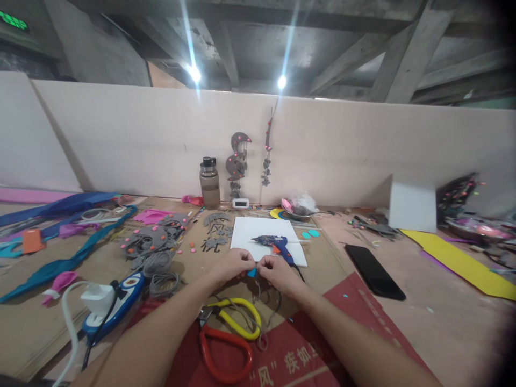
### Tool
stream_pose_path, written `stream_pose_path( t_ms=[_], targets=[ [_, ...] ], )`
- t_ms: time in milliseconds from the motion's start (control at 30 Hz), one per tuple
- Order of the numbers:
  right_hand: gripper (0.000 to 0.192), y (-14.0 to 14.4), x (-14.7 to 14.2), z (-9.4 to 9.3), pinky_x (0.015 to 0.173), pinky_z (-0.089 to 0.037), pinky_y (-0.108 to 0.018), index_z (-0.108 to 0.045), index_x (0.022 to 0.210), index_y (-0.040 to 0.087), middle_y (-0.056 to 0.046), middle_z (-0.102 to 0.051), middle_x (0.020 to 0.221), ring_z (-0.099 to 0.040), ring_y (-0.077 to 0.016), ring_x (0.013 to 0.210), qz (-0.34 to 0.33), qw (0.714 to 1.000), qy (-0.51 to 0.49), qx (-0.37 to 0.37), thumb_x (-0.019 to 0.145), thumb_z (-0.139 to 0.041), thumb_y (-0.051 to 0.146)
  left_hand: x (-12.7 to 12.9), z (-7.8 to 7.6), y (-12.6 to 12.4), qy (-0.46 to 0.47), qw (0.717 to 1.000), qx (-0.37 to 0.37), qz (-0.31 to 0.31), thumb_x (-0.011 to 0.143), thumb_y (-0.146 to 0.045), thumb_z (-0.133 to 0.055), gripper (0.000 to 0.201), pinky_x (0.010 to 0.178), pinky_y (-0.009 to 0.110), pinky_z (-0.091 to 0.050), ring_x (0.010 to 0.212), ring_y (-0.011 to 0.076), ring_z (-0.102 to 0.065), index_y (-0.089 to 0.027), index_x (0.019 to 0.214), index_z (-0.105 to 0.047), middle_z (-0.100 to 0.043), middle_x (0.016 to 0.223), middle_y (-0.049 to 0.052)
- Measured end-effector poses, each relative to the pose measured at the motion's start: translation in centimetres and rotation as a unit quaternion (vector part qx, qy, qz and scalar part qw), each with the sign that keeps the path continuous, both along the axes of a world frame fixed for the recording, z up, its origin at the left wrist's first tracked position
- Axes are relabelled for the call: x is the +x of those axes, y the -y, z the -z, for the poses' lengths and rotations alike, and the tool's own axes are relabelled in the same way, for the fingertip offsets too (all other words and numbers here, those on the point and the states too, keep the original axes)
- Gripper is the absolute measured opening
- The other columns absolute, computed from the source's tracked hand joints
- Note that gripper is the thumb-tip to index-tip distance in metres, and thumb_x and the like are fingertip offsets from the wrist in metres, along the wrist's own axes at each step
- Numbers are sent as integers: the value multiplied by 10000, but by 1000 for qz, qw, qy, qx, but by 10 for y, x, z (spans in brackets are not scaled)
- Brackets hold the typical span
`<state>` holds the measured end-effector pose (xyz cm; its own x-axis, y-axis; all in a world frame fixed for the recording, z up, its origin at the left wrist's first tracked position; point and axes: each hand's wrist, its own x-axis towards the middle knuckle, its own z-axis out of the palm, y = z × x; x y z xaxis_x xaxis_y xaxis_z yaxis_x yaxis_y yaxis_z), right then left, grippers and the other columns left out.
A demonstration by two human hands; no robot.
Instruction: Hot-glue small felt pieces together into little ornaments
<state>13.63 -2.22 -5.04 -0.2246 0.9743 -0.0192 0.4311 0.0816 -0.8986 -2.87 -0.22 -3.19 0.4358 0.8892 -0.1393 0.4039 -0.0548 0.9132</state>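
My left hand [237,265] is closed in a pinch on a small blue piece [252,273], whose exact shape is partly covered by the fingers. Right beside it, my right hand [276,270] is pinched at a thin grey cord [258,293] that dangles below the fingertips. Just beyond both hands, a blue glue gun [278,243] lies on its side on a white board [248,227]. Scissors [226,352] with one red and one yellow handle lie below my wrists, and loops of grey cord rest across the yellow handle.
Grey felt pieces with pink pins [155,239], cord coils [164,284] and a power strip [115,309] are at left. A bottle [210,185] stands by the white partition [161,134]. A phone [374,271] and yellow sheet [463,263] lie at right.
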Motion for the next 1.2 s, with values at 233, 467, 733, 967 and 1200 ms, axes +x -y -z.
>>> stream_pose_path(
  t_ms=[233,467,733,967,1200],
  targets=[
    [72,0,-1,0,441,-286,-186,-513,640,169,70,-446,490,-371,-56,427,2,1000,-7,-1,704,-506,200,0,0,1,0,1000,-5,-1,624,-326,-541,183,424,202,-230,416,73,-366,-146,657,-552,-437,457,-51],
    [60,0,1,1,440,-280,-182,-517,646,167,71,-437,497,-362,-52,434,-4,1000,-4,3,698,-506,194,1,-3,2,3,1000,-2,-1,625,-300,-529,157,420,209,-229,416,80,-364,-147,650,-552,-436,445,-49],
    [64,0,0,0,446,-279,-187,-510,636,172,80,-405,464,-341,-57,423,2,1000,-1,4,694,-495,194,0,0,0,-8,1000,12,2,630,-299,-519,150,417,204,-232,417,77,-366,-152,650,-544,-445,456,-48],
    [69,0,0,3,433,-274,-186,-500,641,177,81,-403,462,-340,-56,412,1,1000,-14,-1,702,-492,210,1,2,-1,-1,1000,20,0,617,-283,-509,142,420,206,-236,422,82,-371,-148,643,-545,-445,452,-42],
    [82,-2,0,4,428,-267,-179,-503,629,169,74,-409,478,-346,-52,427,-7,1000,-12,12,700,-498,210,0,3,-2,-1,1000,17,0,619,-288,-509,157,417,205,-234,416,82,-373,-144,657,-559,-455,455,-39]
  ],
)
